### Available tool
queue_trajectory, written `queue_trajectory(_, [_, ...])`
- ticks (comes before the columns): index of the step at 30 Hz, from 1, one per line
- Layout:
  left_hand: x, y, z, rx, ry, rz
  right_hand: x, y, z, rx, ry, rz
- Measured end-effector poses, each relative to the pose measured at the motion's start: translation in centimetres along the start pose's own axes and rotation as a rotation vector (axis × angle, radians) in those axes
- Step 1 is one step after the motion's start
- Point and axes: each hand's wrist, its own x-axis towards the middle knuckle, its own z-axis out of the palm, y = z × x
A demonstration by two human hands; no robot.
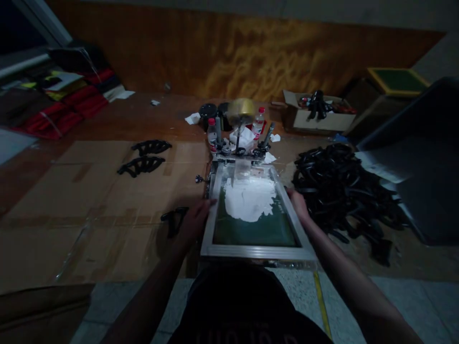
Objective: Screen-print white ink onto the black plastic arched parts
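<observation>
While both hands (pixel 193 222) (pixel 298 205) grip the screen frame (pixel 258 252), bottle labels (pixel 257 126) blur.

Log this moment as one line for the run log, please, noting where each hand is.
Left hand: on aluminium screen-printing frame | Right hand: on same frame | Green mesh: white ink spread | Right side: black moulded parts heaped

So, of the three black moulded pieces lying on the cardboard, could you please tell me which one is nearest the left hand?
The lone black moulded piece just beside the left hand; the other two pieces lie paired farther up the cardboard.
</observation>
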Motion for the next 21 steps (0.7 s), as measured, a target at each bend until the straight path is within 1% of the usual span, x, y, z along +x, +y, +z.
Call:
queue_trajectory(1, [-0.3,-1.6,0.6,0.003,-0.023,-0.047,1.0,0.1,-0.6,-0.014,0.071,0.014])
queue_trajectory(2, [-0.4,-3.1,1.2,-0.004,-0.039,-0.086,2.0,-0.3,-0.9,-0.044,0.130,-0.004])
queue_trajectory(4, [-0.2,-5.5,2.3,-0.007,-0.062,-0.121,3.9,-2.6,-0.5,-0.114,0.194,-0.135])
queue_trajectory(5, [0.0,-6.4,2.8,0.011,-0.069,-0.127,4.7,-4.3,0.0,-0.155,0.181,-0.221])
queue_trajectory(6, [0.3,-7.1,3.1,0.041,-0.075,-0.132,5.3,-6.0,0.7,-0.198,0.128,-0.292])
queue_trajectory(7, [0.6,-7.7,3.2,0.077,-0.082,-0.134,5.5,-7.6,1.4,-0.239,0.042,-0.332])
queue_trajectory(9, [1.0,-8.3,3.3,0.140,-0.094,-0.149,5.0,-9.8,2.6,-0.315,-0.166,-0.339])
queue_trajectory(10, [1.1,-8.5,3.3,0.151,-0.098,-0.155,4.2,-10.3,3.0,-0.349,-0.256,-0.335])
queue_trajectory(12, [1.2,-8.8,3.3,0.122,-0.102,-0.141,2.1,-10.1,3.3,-0.396,-0.376,-0.386])
queue_trajectory(14, [1.2,-9.1,3.4,0.068,-0.097,-0.111,0.0,-9.0,2.9,-0.409,-0.452,-0.525])
queue_trajectory(16, [1.1,-9.2,3.5,0.028,-0.092,-0.093,-1.1,-8.0,2.2,-0.384,-0.536,-0.665])
queue_trajectory(17, [1.1,-9.2,3.5,0.018,-0.084,-0.094,-1.3,-7.8,1.9,-0.363,-0.569,-0.705])
queue_trajectory(18, [1.1,-9.1,3.5,0.010,-0.078,-0.101,-1.2,-7.7,1.7,-0.344,-0.572,-0.716])
queue_trajectory(19, [1.0,-9.0,3.5,0.003,-0.078,-0.111,-1.1,-7.7,1.7,-0.331,-0.541,-0.701])
queue_trajectory(21, [0.9,-8.6,3.4,-0.014,-0.083,-0.122,-1.0,-7.9,2.2,-0.326,-0.429,-0.652])
